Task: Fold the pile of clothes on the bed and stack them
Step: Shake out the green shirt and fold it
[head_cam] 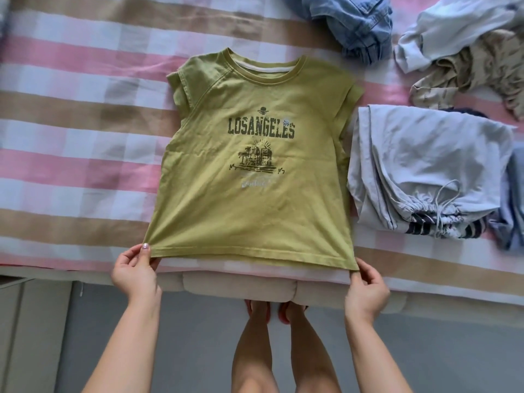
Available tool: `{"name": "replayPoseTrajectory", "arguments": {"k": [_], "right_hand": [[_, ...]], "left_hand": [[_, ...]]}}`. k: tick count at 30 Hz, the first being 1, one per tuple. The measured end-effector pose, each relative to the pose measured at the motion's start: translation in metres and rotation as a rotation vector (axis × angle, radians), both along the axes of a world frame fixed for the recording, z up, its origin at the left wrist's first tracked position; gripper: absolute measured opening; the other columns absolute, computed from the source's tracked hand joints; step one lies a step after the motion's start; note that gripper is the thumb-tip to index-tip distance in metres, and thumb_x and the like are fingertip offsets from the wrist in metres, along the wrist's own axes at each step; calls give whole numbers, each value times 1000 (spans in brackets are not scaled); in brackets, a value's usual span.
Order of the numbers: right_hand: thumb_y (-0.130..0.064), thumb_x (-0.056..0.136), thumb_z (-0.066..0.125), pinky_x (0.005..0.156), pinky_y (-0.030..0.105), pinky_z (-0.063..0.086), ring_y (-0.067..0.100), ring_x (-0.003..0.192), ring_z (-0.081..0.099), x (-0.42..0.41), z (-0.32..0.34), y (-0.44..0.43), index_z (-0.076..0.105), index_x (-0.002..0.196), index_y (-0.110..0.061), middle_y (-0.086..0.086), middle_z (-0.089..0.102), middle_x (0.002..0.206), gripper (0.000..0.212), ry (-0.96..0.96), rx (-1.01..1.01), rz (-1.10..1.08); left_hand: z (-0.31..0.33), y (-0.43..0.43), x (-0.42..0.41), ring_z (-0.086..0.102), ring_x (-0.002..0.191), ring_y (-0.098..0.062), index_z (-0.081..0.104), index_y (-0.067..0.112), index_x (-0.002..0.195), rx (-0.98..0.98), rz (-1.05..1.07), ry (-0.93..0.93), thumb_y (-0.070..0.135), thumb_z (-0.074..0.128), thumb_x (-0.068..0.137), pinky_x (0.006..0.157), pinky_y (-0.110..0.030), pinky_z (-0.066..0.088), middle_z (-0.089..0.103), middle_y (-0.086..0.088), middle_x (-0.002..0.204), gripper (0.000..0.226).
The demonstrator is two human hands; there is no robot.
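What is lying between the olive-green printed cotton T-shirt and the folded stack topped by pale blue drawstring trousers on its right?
Nothing visible. The olive-green T-shirt lies flat close beside the pale blue drawstring trousers, with only striped bedsheet showing between them. The left hand and right hand pinch its hem corners.

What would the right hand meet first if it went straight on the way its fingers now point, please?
The shirt: the right hand pinches its hem corner and points forward and slightly left, so it would likely run on over the shirt's front, missing the folded pile on the right.
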State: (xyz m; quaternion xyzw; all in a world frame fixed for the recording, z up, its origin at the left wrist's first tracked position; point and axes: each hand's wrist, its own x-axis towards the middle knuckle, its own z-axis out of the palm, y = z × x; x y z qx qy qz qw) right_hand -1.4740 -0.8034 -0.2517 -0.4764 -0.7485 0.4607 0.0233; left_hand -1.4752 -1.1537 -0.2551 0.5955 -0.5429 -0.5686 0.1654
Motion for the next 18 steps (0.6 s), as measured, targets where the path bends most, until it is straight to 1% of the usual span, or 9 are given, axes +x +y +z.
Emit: {"name": "replayPoseTrajectory", "arguments": {"k": [3, 5, 7, 8, 9, 11, 13, 16, 18], "right_hand": [[7, 82, 57, 67, -1, 40, 23, 88, 62, 15, -3, 13, 70, 98, -10, 10, 68, 97, 26, -68, 2, 80], [13, 82, 52, 76, 2, 42, 21, 90, 61, 16, -2, 14, 64, 109, -5, 11, 65, 104, 34, -91, -109, 156], [11, 85, 49, 90, 22, 46, 19, 98, 58, 13, -1, 10, 56, 120, -5, 8, 61, 111, 40, -82, -251, 143], [4, 87, 50, 90, 32, 46, 19, 100, 57, 12, -1, 6, 54, 123, -7, 6, 60, 112, 37, -80, -317, 85], [-5, 90, 53, 86, 36, 47, 18, 98, 58, 9, -2, 3, 53, 121, -9, 4, 60, 109, 32, -76, -367, 13], [-16, 91, 57, 76, 32, 49, 14, 87, 59, 3, -4, -2, 54, 112, -12, -1, 60, 97, 21, -58, -408, -114], [-10, 89, 59, 64, 24, 53, 13, 78, 58, -3, -8, -1, 53, 100, -12, -1, 58, 86, 12, -31, -421, -210], [1, 86, 59, 51, 15, 51, 15, 68, 53, -6, -11, 7, 49, 78, -16, 2, 53, 75, 22, -22, -342, -233], [2, 86, 59, 57, 21, 49, 20, 71, 51, -4, -11, 12, 48, 74, -20, 1, 52, 73, 27, -39, -282, -151]], "left_hand": [[-1, -4, 8, 62, 55, 1, 50, 16, 74, 69, -5, -13, -2, 52, 91, 60, -16, 56, 64, 13, 52, 25], [-2, -2, 12, 63, 62, -1, 51, 17, 77, 135, -36, -30, 0, 52, 91, 60, -17, 56, 66, 8, 61, 23], [-5, 0, 13, 59, 74, -7, 51, 18, 81, 199, -41, -41, 3, 53, 92, 67, -22, 54, 61, 2, 79, 19], [-6, 1, 13, 58, 78, -9, 51, 18, 82, 231, -36, -45, 5, 53, 92, 72, -25, 52, 59, 1, 83, 17], [-8, 3, 13, 57, 79, -11, 52, 18, 83, 259, -28, -50, 5, 52, 92, 77, -29, 50, 58, 0, 85, 16], [-9, 6, 11, 56, 80, -14, 52, 17, 81, 291, -16, -62, 5, 51, 93, 83, -33, 47, 56, -2, 84, 17], [-8, 7, 12, 55, 79, -15, 51, 16, 78, 285, 0, -66, 2, 50, 93, 82, -33, 48, 55, -3, 82, 20], [-6, 3, 14, 56, 78, -14, 52, 16, 78, 250, 18, -72, 0, 50, 92, 67, -27, 55, 56, -3, 83, 21], [-5, 1, 17, 56, 77, -14, 51, 17, 80, 246, -3, -82, 0, 50, 92, 56, -20, 56, 57, -3, 84, 20]]}}
